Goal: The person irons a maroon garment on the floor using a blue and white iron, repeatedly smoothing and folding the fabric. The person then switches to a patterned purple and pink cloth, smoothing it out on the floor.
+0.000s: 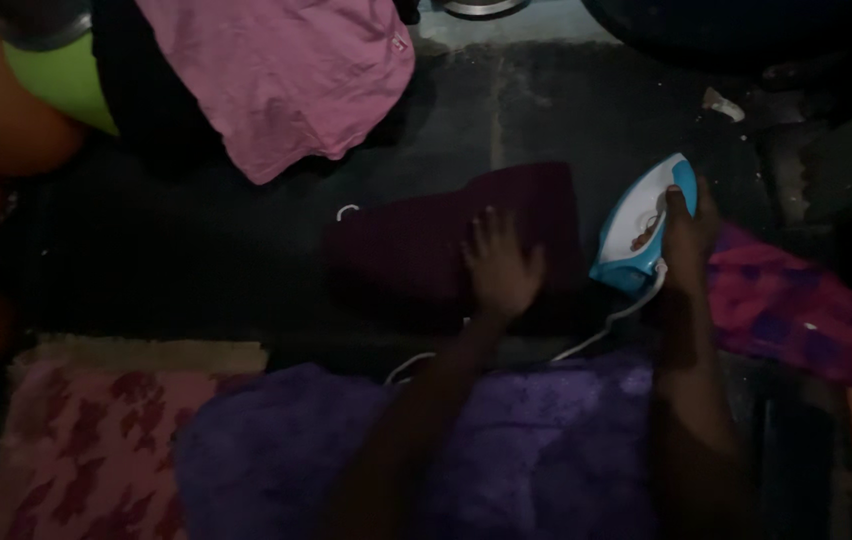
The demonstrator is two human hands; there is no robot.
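Head | left hand flat on dim maroon cloth | right hand grasps iron

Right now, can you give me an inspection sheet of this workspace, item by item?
Surface: dark floor, dimly lit.
Job's things: folded maroon cloth lying flat; blue and white iron standing beside its right edge.
Clutter: pink garment top left; pink and purple patterned cloth at right; purple fluffy cloth near the person; patterned pink mat bottom left.
Hands: left hand pressed flat on the maroon cloth; right hand gripping the iron's handle.
Cables: white cord runs from the iron toward the person.
Surroundings: green and orange rounded objects top left, too dark to identify.
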